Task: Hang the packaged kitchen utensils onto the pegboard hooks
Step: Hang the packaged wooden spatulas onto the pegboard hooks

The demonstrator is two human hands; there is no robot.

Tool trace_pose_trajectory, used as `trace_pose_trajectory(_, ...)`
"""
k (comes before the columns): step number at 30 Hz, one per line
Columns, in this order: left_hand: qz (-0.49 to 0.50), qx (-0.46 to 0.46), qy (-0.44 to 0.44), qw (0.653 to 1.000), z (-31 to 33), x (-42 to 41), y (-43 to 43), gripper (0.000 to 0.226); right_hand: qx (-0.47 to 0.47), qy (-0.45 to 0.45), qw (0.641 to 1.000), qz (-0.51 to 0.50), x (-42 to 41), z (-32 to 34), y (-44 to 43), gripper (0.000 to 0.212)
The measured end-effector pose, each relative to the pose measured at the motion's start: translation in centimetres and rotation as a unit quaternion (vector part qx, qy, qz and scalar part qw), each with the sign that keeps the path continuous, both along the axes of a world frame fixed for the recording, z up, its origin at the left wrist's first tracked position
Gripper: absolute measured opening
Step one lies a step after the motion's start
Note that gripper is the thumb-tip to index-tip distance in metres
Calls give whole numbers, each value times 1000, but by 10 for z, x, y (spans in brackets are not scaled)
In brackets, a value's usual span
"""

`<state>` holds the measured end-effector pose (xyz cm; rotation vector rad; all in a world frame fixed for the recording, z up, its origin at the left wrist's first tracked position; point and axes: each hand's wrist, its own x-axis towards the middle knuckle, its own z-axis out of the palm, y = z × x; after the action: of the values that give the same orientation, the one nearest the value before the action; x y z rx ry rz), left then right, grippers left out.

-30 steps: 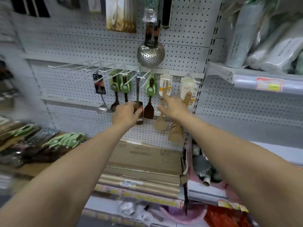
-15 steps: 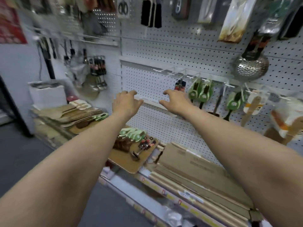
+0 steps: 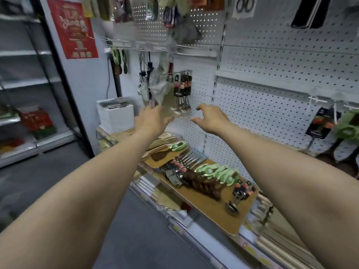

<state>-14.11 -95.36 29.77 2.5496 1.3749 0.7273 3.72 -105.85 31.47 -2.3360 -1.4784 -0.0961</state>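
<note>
Hands are empty: your left hand (image 3: 153,121) and right hand (image 3: 210,119) both hang loose-fingered in front of the pegboard (image 3: 272,61), holding nothing. Packaged utensils (image 3: 211,176) mostly lie in rows on the wooden board (image 3: 219,212) below them; a few packs (image 3: 321,124) hang from hooks (image 3: 318,99) further right, so much seems left. Red poster (image 3: 72,28) at left, grey floor (image 3: 48,171) beneath.

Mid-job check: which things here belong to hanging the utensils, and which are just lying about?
Job:
- green-carded dark wooden spatulas and red-carded steel utensils on the brown board
- white pegboard and its wire hooks
- left hand and right hand, both empty

Lying about:
- red poster
- white box
- carded black scissors
</note>
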Motion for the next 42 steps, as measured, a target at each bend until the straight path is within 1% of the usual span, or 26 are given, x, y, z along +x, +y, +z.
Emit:
trace_pose_trajectory(6, 15, -9, -10, 1000, -31, -1, 117, 54, -10, 5, 999, 32, -2, -23, 126, 59)
trace_pose_trajectory(9, 19, -15, -17, 1000, -42, 7, 179, 55, -18, 15, 999, 41, 6, -34, 192, 62)
trace_pose_trajectory(15, 22, -38, -7, 999, -43, 33, 298, 52, -51, 33, 997, 40, 31, -47, 321, 61)
trace_pose_trajectory(20, 17, -67, 8, 998, -64, 45, 379, 52, -83, 55, 994, 37, 42, -67, 410, 59)
trace_pose_trajectory(24, 11, -96, 12, 995, -89, 47, 442, 49, -113, 66, 991, 30, 43, -95, 473, 64)
trace_pose_trajectory(31, -44, -131, 19, 990, -143, 52, 579, 47, -138, 90, 986, -34, 44, -153, 583, 62)
trace_pose_trajectory(34, -84, -155, 41, 984, -176, 49, 640, 46, -139, 129, 979, -79, 35, -183, 622, 59)
trace_pose_trajectory(36, -121, -170, 55, 976, -197, 44, 675, 47, -144, 167, 969, -116, 25, -204, 645, 59)
trace_pose_trajectory(39, -164, -214, 90, 959, -226, 36, 716, 48, -178, 225, 946, -153, 9, -235, 671, 59)
trace_pose_trajectory(42, -192, -254, 104, 942, -258, 39, 745, 47, -192, 277, 923, -188, 1, -263, 686, 57)
